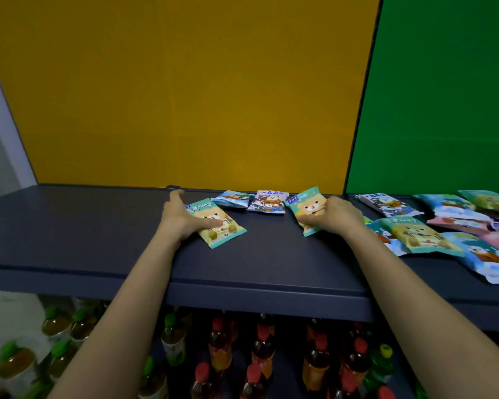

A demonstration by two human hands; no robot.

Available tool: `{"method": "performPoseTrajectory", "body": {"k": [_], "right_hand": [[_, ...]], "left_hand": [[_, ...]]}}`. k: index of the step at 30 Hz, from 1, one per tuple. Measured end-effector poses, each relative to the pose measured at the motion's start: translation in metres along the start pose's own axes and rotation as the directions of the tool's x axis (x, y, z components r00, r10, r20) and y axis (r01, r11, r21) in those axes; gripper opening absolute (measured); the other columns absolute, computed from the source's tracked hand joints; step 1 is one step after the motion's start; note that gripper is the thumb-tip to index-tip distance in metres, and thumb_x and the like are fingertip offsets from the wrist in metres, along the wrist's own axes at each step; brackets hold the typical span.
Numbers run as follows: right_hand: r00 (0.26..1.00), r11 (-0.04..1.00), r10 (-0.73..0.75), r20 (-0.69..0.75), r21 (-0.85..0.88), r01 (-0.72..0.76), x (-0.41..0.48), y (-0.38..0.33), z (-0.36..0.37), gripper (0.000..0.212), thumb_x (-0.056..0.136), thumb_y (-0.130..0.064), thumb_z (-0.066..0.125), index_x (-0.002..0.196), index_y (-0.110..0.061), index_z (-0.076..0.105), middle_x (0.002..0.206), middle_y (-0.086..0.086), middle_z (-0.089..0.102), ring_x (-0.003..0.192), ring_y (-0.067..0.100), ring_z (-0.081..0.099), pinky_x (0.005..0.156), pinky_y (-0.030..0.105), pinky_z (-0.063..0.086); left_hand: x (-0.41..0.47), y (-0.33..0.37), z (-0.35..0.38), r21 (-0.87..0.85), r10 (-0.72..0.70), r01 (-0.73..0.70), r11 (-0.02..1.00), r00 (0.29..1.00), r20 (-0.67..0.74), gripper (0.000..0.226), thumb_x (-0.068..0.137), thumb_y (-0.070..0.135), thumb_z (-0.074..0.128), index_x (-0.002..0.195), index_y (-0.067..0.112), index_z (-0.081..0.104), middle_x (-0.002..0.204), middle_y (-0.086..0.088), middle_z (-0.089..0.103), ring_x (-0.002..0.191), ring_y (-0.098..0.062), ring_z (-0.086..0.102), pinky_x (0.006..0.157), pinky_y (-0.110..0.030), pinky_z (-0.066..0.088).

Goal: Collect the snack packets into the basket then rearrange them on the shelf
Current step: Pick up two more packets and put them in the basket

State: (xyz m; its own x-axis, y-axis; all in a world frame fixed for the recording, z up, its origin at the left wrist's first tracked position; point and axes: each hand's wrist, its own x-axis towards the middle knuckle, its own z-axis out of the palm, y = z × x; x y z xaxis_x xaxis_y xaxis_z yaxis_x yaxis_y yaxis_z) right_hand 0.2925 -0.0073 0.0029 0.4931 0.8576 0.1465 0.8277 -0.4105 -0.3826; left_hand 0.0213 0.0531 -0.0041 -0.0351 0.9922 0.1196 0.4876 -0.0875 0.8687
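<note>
Thumb pressed across its face and fingers along its far left edge, the left hand [180,218] holds a flat teal bear-print plastic snack packet [222,228] lying on the dark grey metal shelf [98,240]. With curled fingers and thumb the right hand [339,217] grips a second teal bear-print packet [307,208]. Behind, between the hands, lie a small blue packet [234,198] and a white cartoon packet [268,203]; a heap of mixed packets [444,231] lies to the right.

Glossy plastic snack packets [217,223] lie on a smooth, matt dark shelf [98,240].
</note>
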Motion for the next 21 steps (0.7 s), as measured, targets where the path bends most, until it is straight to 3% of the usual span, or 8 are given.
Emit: {"method": "performPoseTrajectory", "body": {"k": [2, 5, 7, 10, 13, 16, 21], "right_hand": [[0.999, 0.999, -0.019, -0.038, 0.048, 0.02, -0.001, -0.002, -0.001, 0.064, 0.077, -0.055, 0.064, 0.115, -0.005, 0.049, 0.125, 0.015, 0.056, 0.113, 0.034, 0.053, 0.078, 0.035, 0.04], [0.994, 0.986, -0.019, -0.109, 0.162, 0.037, -0.009, -0.008, -0.007, 0.055, 0.084, -0.046, 0.061, 0.116, -0.003, 0.046, 0.124, 0.019, 0.055, 0.112, 0.037, 0.053, 0.075, 0.036, 0.039], [0.985, 0.964, -0.058, -0.163, 0.246, 0.097, -0.018, -0.013, -0.01, 0.05, 0.087, -0.041, 0.058, 0.114, -0.001, 0.045, 0.122, 0.021, 0.056, 0.11, 0.039, 0.054, 0.075, 0.036, 0.039], [0.976, 0.855, -0.124, -0.178, 0.481, 0.196, -0.039, -0.027, -0.01, 0.044, 0.089, -0.037, 0.055, 0.115, -0.002, 0.047, 0.118, 0.017, 0.059, 0.107, 0.035, 0.056, 0.084, 0.042, 0.045], [0.97, 0.657, -0.211, -0.118, 0.718, 0.23, -0.068, -0.053, 0.0, 0.031, 0.088, -0.036, 0.058, 0.107, -0.013, 0.05, 0.115, 0.011, 0.063, 0.101, 0.027, 0.062, 0.09, 0.046, 0.049], [0.938, 0.504, -0.346, -0.033, 0.836, 0.216, -0.103, -0.093, 0.017, 0.012, 0.088, -0.033, 0.059, 0.087, -0.026, 0.05, 0.108, 0.004, 0.067, 0.094, 0.019, 0.066, 0.09, 0.044, 0.052], [0.805, 0.439, -0.579, 0.127, 0.881, 0.177, -0.165, -0.167, 0.066, 0.014, 0.087, -0.037, 0.06, 0.091, -0.027, 0.052, 0.103, 0.0, 0.069, 0.092, 0.018, 0.068, 0.088, 0.046, 0.053]], "left_hand": [[-0.001, 0.001, -0.002, -0.091, -0.059, 0.054, 0.994, 0.997, -0.049, 0.107, 0.057, 0.018, 0.088, 0.14, 0.013, 0.021, 0.141, -0.013, 0.04, 0.127, -0.029, 0.043, 0.1, -0.041, 0.041], [-0.002, -0.002, -0.01, -0.265, -0.15, 0.131, 0.955, 0.987, -0.053, 0.087, 0.05, 0.015, 0.09, 0.121, 0.002, 0.041, 0.127, -0.013, 0.055, 0.108, -0.027, 0.059, 0.089, -0.038, 0.05], [-0.005, -0.008, -0.018, -0.432, -0.108, 0.084, 0.898, 0.994, -0.032, 0.059, 0.057, 0.009, 0.086, 0.106, 0.001, 0.056, 0.115, -0.016, 0.065, 0.08, -0.02, 0.068, 0.075, -0.035, 0.057], [-0.024, -0.016, -0.043, -0.507, -0.025, -0.061, 0.86, 0.987, -0.161, 0.016, 0.079, 0.006, 0.07, 0.09, 0.01, 0.059, 0.099, -0.011, 0.068, 0.052, -0.001, 0.066, 0.052, -0.019, 0.056], [-0.053, -0.033, -0.086, -0.501, -0.001, -0.163, 0.85, 0.951, -0.31, 0.02, 0.087, 0.017, 0.063, 0.104, 0.011, 0.054, 0.09, -0.001, 0.067, 0.056, 0.001, 0.066, 0.051, -0.015, 0.054], [-0.094, -0.065, -0.139, -0.478, -0.057, -0.17, 0.862, 0.904, -0.423, 0.026, 0.089, 0.022, 0.06, 0.111, 0.014, 0.049, 0.089, 0.003, 0.066, 0.059, 0.001, 0.067, 0.051, -0.014, 0.053], [-0.188, -0.144, -0.223, -0.441, -0.182, -0.12, 0.89, 0.793, -0.582, 0.006, 0.088, 0.016, 0.06, 0.092, 0.016, 0.056, 0.084, -0.003, 0.067, 0.054, -0.001, 0.067, 0.049, -0.016, 0.055]]}}
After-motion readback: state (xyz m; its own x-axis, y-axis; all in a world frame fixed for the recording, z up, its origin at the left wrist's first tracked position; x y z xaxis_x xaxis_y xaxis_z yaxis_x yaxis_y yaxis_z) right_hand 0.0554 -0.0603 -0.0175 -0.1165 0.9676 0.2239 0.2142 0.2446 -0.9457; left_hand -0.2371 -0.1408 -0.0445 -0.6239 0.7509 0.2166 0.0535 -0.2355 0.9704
